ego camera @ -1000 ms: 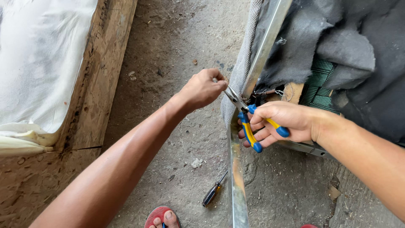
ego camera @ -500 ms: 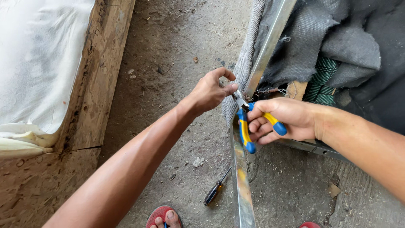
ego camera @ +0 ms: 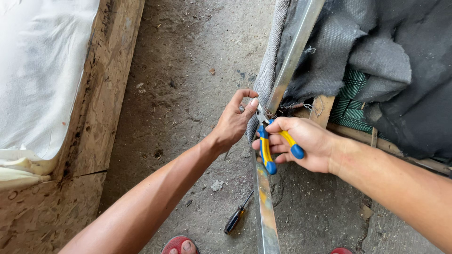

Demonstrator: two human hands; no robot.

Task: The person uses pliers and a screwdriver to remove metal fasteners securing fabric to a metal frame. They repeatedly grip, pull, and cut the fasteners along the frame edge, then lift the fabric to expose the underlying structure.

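Nearest to me, at the bottom edge, my toes sit in a red sandal (ego camera: pixel 178 245) on the dusty concrete floor (ego camera: pixel 188 70). Just to its right a small screwdriver (ego camera: pixel 237 216) with a dark handle lies loose on the ground, close beside the long metal strip (ego camera: pixel 266 207) that runs from the near edge away toward the far right.

A little farther along that strip my two hands meet. My right hand (ego camera: pixel 306 143) is wrapped tight around the blue and yellow handles of a pair of pliers (ego camera: pixel 269 146), squeezing them close together; the nose of the pliers points up and away, to the spot where the strip passes the wooden frame (ego camera: pixel 322 109). I cannot tell what the tip bites on, as it is too small to see. My left hand (ego camera: pixel 234 123) comes in from the near left, its fingers curled and pinching the edge of the grey woven fabric (ego camera: pixel 269 66) right beside the pliers' nose.

Farther right, dark grey felt (ego camera: pixel 376 56) hangs in folds over green webbing (ego camera: pixel 351 106). On the far left stands a rough wooden board (ego camera: pixel 106 89) with white cloth (ego camera: pixel 37 70) stretched behind it.
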